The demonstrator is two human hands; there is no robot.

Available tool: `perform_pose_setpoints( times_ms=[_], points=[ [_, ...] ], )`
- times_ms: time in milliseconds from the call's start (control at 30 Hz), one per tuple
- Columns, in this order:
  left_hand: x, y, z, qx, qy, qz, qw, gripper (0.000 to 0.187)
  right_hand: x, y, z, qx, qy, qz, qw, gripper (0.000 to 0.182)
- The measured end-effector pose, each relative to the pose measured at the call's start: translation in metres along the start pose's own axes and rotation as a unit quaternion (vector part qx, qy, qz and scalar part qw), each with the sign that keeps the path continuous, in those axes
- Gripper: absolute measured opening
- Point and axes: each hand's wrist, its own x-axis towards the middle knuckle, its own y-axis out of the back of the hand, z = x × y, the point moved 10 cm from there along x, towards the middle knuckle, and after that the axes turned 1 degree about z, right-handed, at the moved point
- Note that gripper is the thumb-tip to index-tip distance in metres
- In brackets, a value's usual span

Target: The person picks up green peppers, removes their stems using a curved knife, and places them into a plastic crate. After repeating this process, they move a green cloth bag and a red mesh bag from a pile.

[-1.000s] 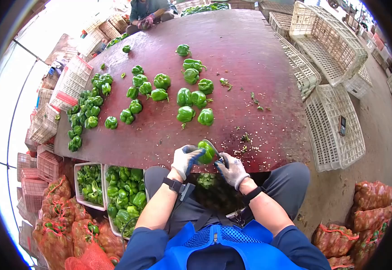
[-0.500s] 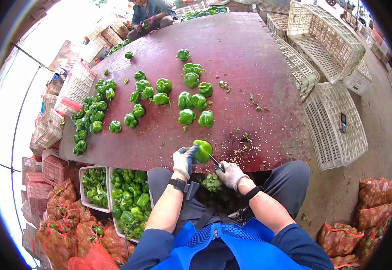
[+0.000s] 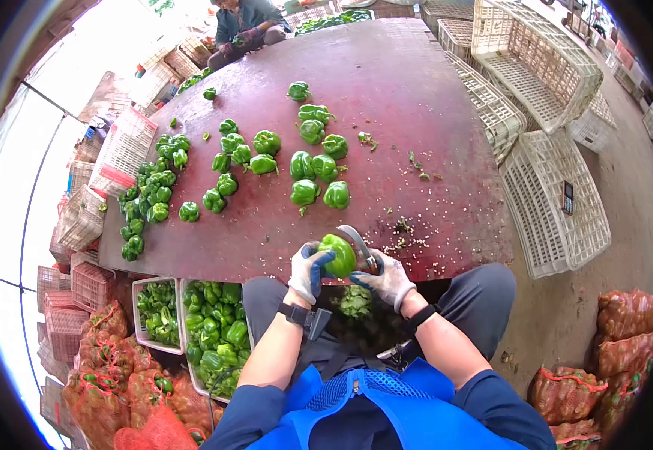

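In a white and blue glove, my left hand (image 3: pixel 306 271) is closed around a green bell pepper (image 3: pixel 339 257) at the table's near edge. My right hand (image 3: pixel 388 280), gloved too, grips a knife (image 3: pixel 358 241) with a curved blade, which is raised beside the pepper's right side. The fingers of my right hand are close to the pepper's lower right. Below, between my knees, lie pale green pepper scraps (image 3: pixel 355 301). Several whole bell peppers (image 3: pixel 301 166) stand on the table beyond my hands.
The dark red table (image 3: pixel 416 90) carries scattered seeds and trimmings on its right. Pepper-filled crates (image 3: pixel 181 319) stand by my left leg, with red mesh sacks (image 3: pixel 101 390) around them. Plastic crates (image 3: pixel 555 202) line the right side, one bearing a phone (image 3: pixel 568 198). Another person (image 3: pixel 247 26) sits across the table.
The knife has swung from pointing at the pepper's lower right to standing upright beside it. My right hand has turned and risen slightly; the left still holds the pepper.
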Motion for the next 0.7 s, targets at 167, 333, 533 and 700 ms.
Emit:
perform_pose_setpoints(
  times_ms=[167, 333, 533, 700],
  points=[
    [-0.037, -0.058, 0.008, 0.031, -0.003, -0.087, 0.996, 0.043, 0.002, -0.001, -0.001, 0.097, -0.018, -0.044, 0.994, 0.051],
    [-0.041, -0.063, 0.012, 0.018, -0.020, -0.107, 0.994, 0.042, 0.000, 0.007, -0.012, 0.180, 0.019, -0.032, 0.983, 0.045],
    [-0.057, -0.077, 0.004, -0.165, 0.028, -0.156, 0.973, 0.033, -0.005, 0.014, -0.007, 0.283, -0.074, -0.040, 0.956, 0.042],
    [-0.067, -0.083, -0.003, -0.236, 0.057, -0.210, 0.947, 0.034, -0.007, 0.006, 0.002, 0.383, -0.101, -0.071, 0.915, 0.031]
  ],
)
